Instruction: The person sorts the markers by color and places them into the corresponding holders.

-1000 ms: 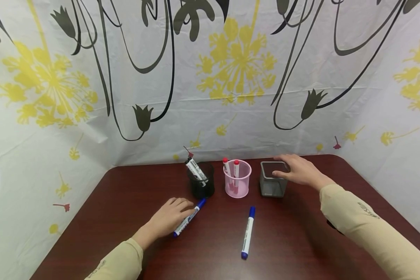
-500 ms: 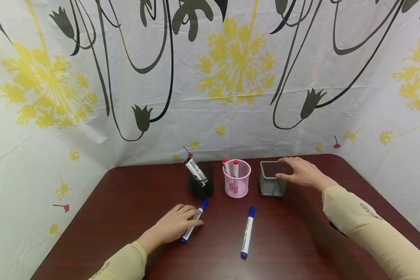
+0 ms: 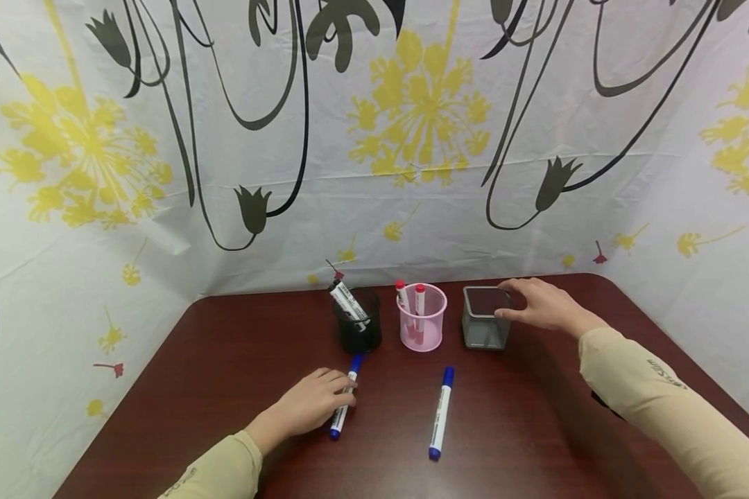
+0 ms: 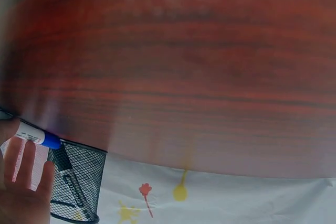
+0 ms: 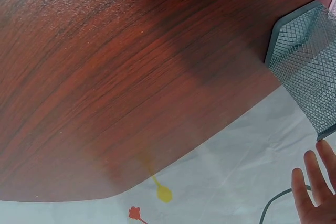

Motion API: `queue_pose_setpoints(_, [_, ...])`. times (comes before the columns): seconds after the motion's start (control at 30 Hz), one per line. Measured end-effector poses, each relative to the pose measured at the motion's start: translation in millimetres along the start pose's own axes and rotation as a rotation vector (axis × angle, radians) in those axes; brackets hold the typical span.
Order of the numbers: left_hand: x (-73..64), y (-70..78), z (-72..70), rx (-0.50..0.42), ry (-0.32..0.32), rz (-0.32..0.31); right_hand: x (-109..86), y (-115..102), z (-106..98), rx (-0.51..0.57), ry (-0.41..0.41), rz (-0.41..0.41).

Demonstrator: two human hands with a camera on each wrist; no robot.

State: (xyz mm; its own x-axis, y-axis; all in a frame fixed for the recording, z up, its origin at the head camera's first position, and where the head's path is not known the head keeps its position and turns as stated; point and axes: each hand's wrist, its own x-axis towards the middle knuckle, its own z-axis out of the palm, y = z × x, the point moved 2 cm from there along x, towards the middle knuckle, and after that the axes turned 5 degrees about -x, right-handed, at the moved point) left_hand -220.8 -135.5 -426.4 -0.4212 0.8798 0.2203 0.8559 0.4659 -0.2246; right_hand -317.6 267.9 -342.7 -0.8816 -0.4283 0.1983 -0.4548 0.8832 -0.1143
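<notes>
My left hand [image 3: 306, 402] pinches a blue-capped whiteboard marker [image 3: 339, 419] between thumb and fingers, low over the table. The marker's cap end points at the black round mesh pen holder [image 3: 362, 339], which contains black-capped markers [image 3: 349, 303]. In the left wrist view, the same marker [image 4: 30, 132] crosses between the thumb and the outstretched fingers [image 4: 46, 179]. Over on the right, my right hand [image 3: 543, 305] spreads relaxed fingers at the rim of a square grey mesh holder [image 3: 485, 333]. The right wrist view shows straight fingertips close by that rim.
A pink round holder [image 3: 423, 336] with two red-capped markers [image 3: 419, 301] stands between the other holders. Another blue-capped marker [image 3: 440, 419] lies on the dark red table [image 3: 237, 353]. Patterned white cloth [image 3: 349, 229] hangs behind the table's back edge.
The marker at my left hand has swung to a steeper angle and shifted slightly right. My right hand has drawn back slightly to the right across the grey holder's rim.
</notes>
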Motion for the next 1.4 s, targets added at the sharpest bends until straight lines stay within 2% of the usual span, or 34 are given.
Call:
queue_pose_setpoints(0.5, [1.6,4.8,-1.4,0.002,0.051,0.015,0.3,-0.8,-0.6,0.008,0.003,0.0])
queue_pose_setpoints(0.83, [0.7,6.6,-2.6,-0.009,0.058,0.016,-0.4,-2.3,0.2,0.009,0.003,-0.001])
queue_pose_setpoints(1.17, [2.0,7.4,-9.0,-0.057,0.131,0.043,-1.1,-1.9,-0.6,0.011,0.004,0.002])
queue_pose_setpoints(1.4, [5.9,6.2,-20.0,-0.119,0.232,0.048,-1.1,-1.4,-0.3,0.007,0.006,-0.005])
